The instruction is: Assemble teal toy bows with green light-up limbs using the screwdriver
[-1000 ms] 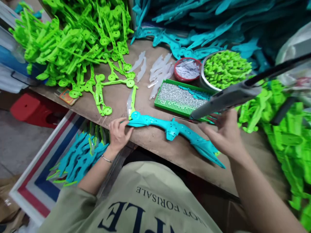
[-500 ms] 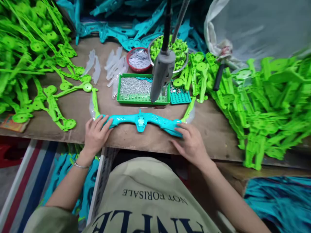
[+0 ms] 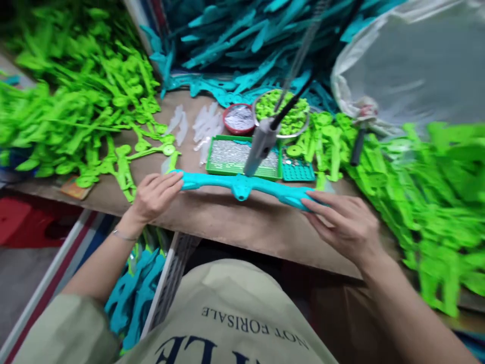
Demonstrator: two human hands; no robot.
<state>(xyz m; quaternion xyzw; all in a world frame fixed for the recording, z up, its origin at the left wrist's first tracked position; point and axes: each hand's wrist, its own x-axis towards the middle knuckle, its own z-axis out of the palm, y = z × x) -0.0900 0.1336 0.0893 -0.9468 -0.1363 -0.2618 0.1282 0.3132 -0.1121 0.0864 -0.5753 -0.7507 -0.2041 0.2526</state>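
Note:
A long turquoise plastic bar (image 3: pixel 212 180) with a raised middle piece spans between my hands, tilted up off the table. My left hand (image 3: pixel 156 196) is closed around its left end. At the other end, my right hand (image 3: pixel 344 217) pinches the bar between fingers and thumb. Slim lime-green parts (image 3: pixel 173 161) with clear plastic pieces show behind both ends of the bar. Just behind its middle hangs a grey power screwdriver (image 3: pixel 260 146), its tip near the bar; whether they touch I cannot tell.
Behind the bar stand a green tray (image 3: pixel 246 175) of small metal screws, a turquoise tray (image 3: pixel 299 173), a red basket (image 3: pixel 226 124) and a metal bowl (image 3: pixel 254 114) of green pieces. Lime-green parts pile up at left (image 3: pixel 94 91) and right (image 3: pixel 428 212). Turquoise parts (image 3: pixel 227 45) are heaped at the back.
Both hands have lifted the turquoise bar from the table and turned it, so its front face shows differently. The camera view has shifted, and the hanging screwdriver is at a different slant.

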